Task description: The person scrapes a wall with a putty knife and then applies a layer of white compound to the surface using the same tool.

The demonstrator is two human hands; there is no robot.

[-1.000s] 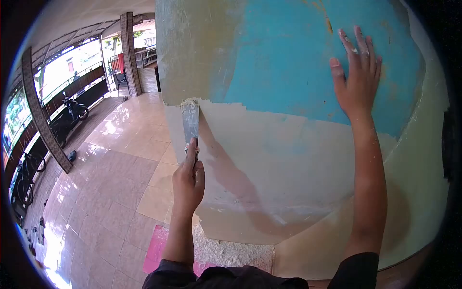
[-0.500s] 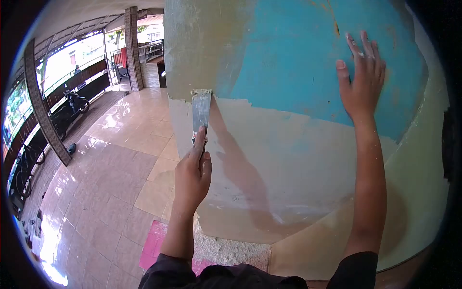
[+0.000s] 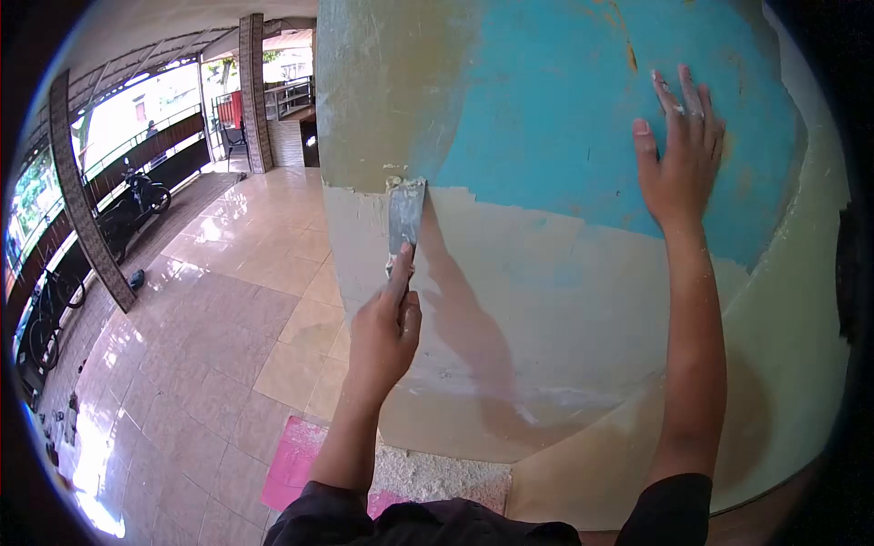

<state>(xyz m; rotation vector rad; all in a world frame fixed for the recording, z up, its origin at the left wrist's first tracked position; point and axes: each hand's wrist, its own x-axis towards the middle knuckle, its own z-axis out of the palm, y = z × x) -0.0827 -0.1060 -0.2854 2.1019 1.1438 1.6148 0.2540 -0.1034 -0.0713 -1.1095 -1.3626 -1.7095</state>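
Spanning the centre and right of frame, the wall [image 3: 546,264] showed olive and turquoise areas above, a pale area below. Tiled floor [image 3: 200,364] lay at left. A pink sheet [image 3: 289,460] bearing pale crumbs [image 3: 446,478] lay at bottom, left of centre. Right hand [image 3: 683,159], upper right: rested on the turquoise, fingers extended. Left hand [image 3: 384,335], left of centre: closed around a scraper [image 3: 406,218]. Blade pointed upward, its edge, carrying pale residue [image 3: 405,183], at the olive-pale boundary.

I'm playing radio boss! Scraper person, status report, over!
Left hand gripping scraper. Right hand spread on blue patch. Scraper tip at olive patch's lower edge, pale crumbs stuck there.
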